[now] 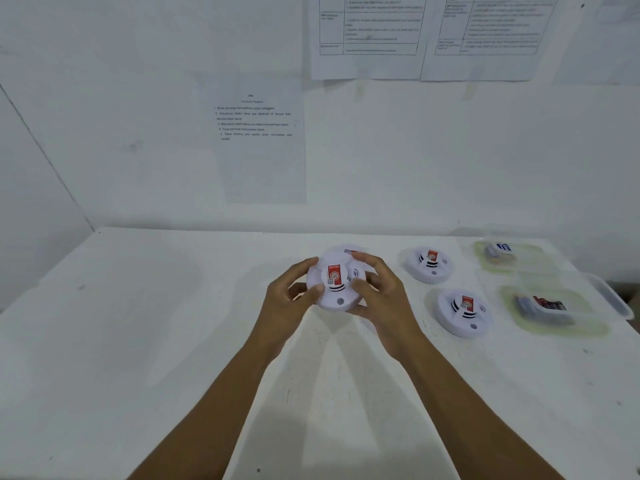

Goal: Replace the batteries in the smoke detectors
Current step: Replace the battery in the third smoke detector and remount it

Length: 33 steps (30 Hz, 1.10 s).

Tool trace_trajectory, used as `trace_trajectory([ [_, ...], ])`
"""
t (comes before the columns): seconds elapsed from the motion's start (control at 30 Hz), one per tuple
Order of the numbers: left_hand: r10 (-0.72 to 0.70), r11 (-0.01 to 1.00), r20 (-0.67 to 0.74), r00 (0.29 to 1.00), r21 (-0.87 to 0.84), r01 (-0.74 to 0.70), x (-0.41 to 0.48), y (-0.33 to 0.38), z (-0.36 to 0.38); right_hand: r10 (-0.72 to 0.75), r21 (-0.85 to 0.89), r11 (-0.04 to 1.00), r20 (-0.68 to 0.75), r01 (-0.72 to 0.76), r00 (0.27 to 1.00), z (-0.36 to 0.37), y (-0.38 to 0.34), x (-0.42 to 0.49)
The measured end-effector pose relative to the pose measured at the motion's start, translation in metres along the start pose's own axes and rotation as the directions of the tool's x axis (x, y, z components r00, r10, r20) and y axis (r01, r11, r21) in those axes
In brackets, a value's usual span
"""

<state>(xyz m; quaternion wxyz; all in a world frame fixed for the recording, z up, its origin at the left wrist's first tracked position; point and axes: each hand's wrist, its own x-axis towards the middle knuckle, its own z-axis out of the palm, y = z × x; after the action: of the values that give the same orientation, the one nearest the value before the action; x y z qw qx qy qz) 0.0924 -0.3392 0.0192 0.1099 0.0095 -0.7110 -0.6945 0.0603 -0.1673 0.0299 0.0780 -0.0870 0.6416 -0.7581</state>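
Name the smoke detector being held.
The lifted detector in the left hand and right hand; the far detector and near detector to its right lie on the table.

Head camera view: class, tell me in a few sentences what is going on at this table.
A person grips one smoke detector between left hand and right hand, above the white table; its casing looks closed. Another detector peeks out behind it. A far detector and near detector lie rightward, beside a far tub and near tub of batteries.

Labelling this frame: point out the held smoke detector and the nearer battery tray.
held smoke detector (334,277): head view, on its red label.
nearer battery tray (585,323): head view, bare part beside its contents.
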Motion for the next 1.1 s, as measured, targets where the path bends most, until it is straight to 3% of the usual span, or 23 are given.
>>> trace_trajectory([
  [0.17,0.069,0.991,0.049,0.996,0.110,-0.074,-0.002,-0.002,-0.006,-0.094,-0.405,0.907,0.065,0.113,0.993,-0.008,0.007,-0.006],
  [0.23,0.085,0.989,0.063,0.994,0.117,-0.092,-0.004,-0.004,-0.006,-0.155,-0.465,0.869,0.065,0.168,0.986,-0.007,0.010,-0.007],
  [0.4,0.107,0.985,0.074,0.992,0.131,-0.116,-0.006,-0.009,-0.008,-0.225,-0.473,0.852,0.054,0.223,0.973,-0.003,0.015,-0.011],
  [1.1,0.121,0.983,0.063,0.991,0.130,-0.129,-0.010,-0.006,-0.016,-0.242,-0.440,0.867,0.043,0.236,0.969,0.008,0.023,-0.011],
])
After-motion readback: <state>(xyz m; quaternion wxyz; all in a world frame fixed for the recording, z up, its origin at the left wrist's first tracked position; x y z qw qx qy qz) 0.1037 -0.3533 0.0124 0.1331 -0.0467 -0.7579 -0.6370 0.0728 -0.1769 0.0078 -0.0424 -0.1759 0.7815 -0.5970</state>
